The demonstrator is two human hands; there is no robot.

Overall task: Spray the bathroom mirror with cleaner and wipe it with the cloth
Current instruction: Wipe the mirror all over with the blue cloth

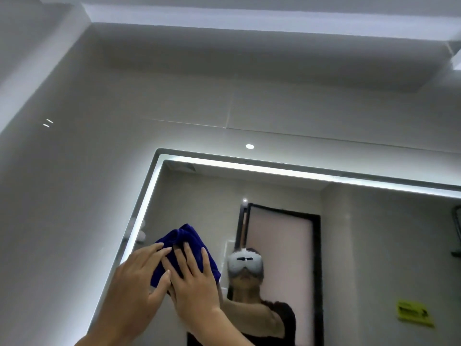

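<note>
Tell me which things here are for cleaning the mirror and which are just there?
For the job:
- blue cloth, bunched up against the glass
- mirror with its lit edge
- left hand and right hand, both pressing the cloth with straight fingers

Just there:
- yellow sticker, seen in the mirror
- door, seen in the mirror
- grey wall tiles

No spray bottle shows.
</note>
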